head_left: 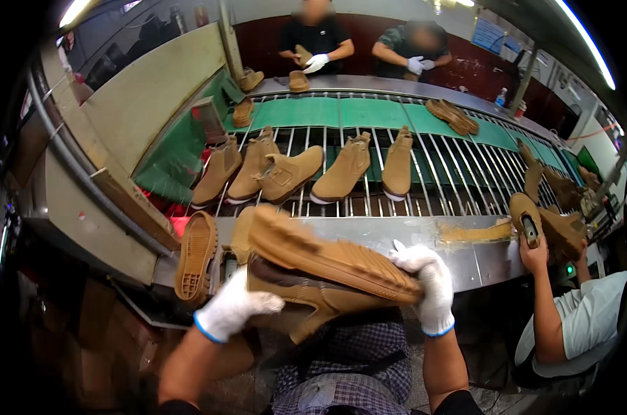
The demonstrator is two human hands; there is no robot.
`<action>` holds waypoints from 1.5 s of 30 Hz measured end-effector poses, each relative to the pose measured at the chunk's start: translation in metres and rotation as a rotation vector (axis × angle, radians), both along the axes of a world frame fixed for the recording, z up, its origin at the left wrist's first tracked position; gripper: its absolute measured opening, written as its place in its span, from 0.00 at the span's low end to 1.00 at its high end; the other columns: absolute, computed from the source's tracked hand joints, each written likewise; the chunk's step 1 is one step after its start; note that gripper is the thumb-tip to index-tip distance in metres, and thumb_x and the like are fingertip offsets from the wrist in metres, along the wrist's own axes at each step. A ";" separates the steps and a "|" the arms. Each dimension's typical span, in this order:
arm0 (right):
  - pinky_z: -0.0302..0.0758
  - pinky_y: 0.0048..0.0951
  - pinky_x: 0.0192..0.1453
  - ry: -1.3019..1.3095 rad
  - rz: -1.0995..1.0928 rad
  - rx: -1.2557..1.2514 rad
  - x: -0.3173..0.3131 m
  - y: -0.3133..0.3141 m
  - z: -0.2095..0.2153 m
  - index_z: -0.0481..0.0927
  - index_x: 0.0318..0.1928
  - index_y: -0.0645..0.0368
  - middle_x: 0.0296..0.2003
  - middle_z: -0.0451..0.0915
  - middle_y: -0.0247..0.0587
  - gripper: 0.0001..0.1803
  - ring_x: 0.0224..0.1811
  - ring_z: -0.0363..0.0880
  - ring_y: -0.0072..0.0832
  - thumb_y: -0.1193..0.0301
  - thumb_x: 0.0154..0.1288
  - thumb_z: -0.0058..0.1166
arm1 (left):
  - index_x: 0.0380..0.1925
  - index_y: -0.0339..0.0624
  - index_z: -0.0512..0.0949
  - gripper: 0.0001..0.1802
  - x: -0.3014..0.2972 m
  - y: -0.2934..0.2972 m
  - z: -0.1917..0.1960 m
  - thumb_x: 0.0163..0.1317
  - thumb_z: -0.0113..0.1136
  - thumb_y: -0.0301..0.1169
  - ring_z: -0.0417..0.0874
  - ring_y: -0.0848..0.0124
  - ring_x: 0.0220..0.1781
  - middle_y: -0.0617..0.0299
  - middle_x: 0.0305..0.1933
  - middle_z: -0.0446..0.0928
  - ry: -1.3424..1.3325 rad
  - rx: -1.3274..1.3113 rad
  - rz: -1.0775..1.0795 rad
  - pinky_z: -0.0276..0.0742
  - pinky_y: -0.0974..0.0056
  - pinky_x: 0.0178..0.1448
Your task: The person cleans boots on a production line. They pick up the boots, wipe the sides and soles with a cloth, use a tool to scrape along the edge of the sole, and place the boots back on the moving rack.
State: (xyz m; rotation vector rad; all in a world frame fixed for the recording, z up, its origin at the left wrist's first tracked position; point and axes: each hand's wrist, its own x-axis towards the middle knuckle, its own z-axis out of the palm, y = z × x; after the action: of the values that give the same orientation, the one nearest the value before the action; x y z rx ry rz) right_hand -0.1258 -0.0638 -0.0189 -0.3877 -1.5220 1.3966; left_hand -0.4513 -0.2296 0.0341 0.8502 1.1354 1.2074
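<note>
No lettering legible. Blue printed notice (488, 36) up on far wall (476, 66), right side; smaller blue sheet (511, 48) beside it, print too small. Pale chest mark on black T-shirt (331, 40), unreadable.

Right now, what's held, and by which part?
A tan suede boot, ridged brown sole up: white-gloved left hand at the heel end, right hand at the toe.

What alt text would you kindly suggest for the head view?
The white-gloved left hand and right hand hold a tan boot, its sole up. More boots rest on a metal rack beyond; two people are across it, another at right.
</note>
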 end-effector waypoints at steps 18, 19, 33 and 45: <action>0.88 0.49 0.67 0.715 0.095 -0.789 -0.110 0.059 -0.074 0.68 0.76 0.56 0.66 0.78 0.55 0.59 0.66 0.83 0.46 0.19 0.65 0.49 | 0.68 0.37 0.73 0.56 0.021 0.060 0.061 0.42 0.90 0.52 0.90 0.52 0.62 0.44 0.57 0.87 1.146 -0.110 -0.076 0.84 0.54 0.67; 0.89 0.50 0.66 0.674 -0.032 -0.794 -0.107 0.063 -0.090 0.68 0.76 0.54 0.65 0.78 0.54 0.57 0.66 0.83 0.46 0.18 0.67 0.44 | 0.71 0.35 0.70 0.59 0.024 0.053 0.057 0.42 0.91 0.51 0.90 0.55 0.63 0.45 0.61 0.86 1.114 -0.154 -0.074 0.83 0.55 0.69; 0.59 0.57 0.87 0.170 0.264 0.032 -0.080 0.035 -0.003 0.50 0.87 0.55 0.81 0.62 0.57 0.82 0.83 0.62 0.53 0.27 0.39 0.78 | 0.69 0.45 0.69 0.51 0.059 0.075 0.094 0.52 0.79 0.61 0.91 0.39 0.45 0.41 0.44 0.89 1.521 -0.043 -0.386 0.88 0.44 0.51; 0.72 0.53 0.78 0.568 0.286 -0.235 -0.074 0.028 0.011 0.71 0.68 0.56 0.61 0.75 0.50 0.50 0.67 0.75 0.46 0.46 0.50 0.81 | 0.52 0.39 0.73 0.38 0.080 0.097 0.105 0.59 0.74 0.58 0.92 0.43 0.35 0.44 0.33 0.88 1.558 0.101 -0.523 0.88 0.43 0.40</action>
State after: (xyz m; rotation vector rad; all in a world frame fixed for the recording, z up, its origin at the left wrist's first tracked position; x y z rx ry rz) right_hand -0.2000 -0.0358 -0.0082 0.0965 -0.9734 1.7338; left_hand -0.3714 -0.1322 0.1390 2.1323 1.8119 -0.0499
